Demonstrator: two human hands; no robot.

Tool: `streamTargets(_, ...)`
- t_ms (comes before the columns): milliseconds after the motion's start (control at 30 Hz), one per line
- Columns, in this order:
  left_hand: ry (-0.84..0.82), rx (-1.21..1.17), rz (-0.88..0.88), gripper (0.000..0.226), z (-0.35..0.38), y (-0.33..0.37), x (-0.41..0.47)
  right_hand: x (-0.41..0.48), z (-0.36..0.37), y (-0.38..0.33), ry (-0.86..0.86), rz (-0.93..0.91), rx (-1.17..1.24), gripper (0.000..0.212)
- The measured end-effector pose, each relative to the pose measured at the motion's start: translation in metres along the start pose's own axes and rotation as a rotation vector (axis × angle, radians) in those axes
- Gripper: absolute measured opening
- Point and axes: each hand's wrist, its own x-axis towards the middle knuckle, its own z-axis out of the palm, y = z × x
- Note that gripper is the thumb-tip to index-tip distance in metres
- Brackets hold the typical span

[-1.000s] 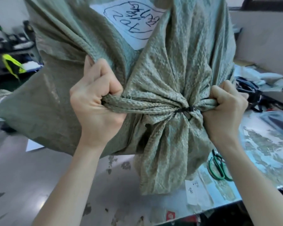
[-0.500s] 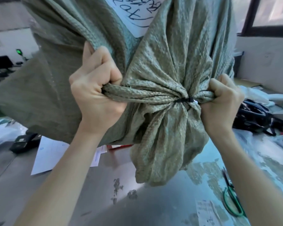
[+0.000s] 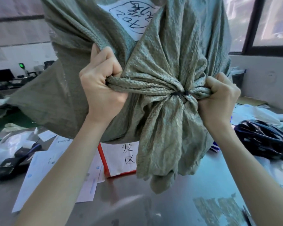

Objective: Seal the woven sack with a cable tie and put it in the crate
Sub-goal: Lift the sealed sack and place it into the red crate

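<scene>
A big grey-green woven sack (image 3: 178, 51) fills the upper middle of the view, held up off the metal table (image 3: 137, 204). Its mouth is gathered into a neck, and a black cable tie (image 3: 178, 94) is cinched around it. Loose fabric hangs below the tie. My left hand (image 3: 101, 88) is fisted on a twisted fold of sack left of the tie. My right hand (image 3: 219, 97) grips the bunched fabric just right of the tie. A white handwritten label (image 3: 132, 17) sits on the sack's top. No crate is in view.
White papers (image 3: 44, 175) and a red-edged sheet with characters (image 3: 119, 159) lie on the table under the sack. A black helmet (image 3: 261, 141) rests at the right, a black device (image 3: 11, 163) at the left. Windows and a wall stand behind at the right.
The sack has been lifted higher and further from the table, both fists keeping their grip. My view has tilted up; the green-handled scissors at the lower right have left the view.
</scene>
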Motion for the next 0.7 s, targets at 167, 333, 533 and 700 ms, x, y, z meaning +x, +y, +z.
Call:
streamTargets(167,0.027,-0.019,-0.104,0.034,0.029,-0.064,-0.003,0.023,0.050,0.022,-0.052,0.032,-0.068,0.032)
streamTargets(333,-0.001,-0.028,-0.204,0.029,0.056,-0.123,0.004,0.044,0.093,0.042,-0.109,0.094,-0.171,0.007)
streamTargets(533,-0.042,-0.038,-0.285,0.023,0.087,-0.170,0.002,0.063,0.130,0.068,-0.187,0.070,-0.230,0.002)
streamTargets(700,-0.075,-0.035,-0.365,0.025,0.094,-0.191,-0.027,0.051,0.152,0.082,-0.291,0.068,-0.243,0.007)
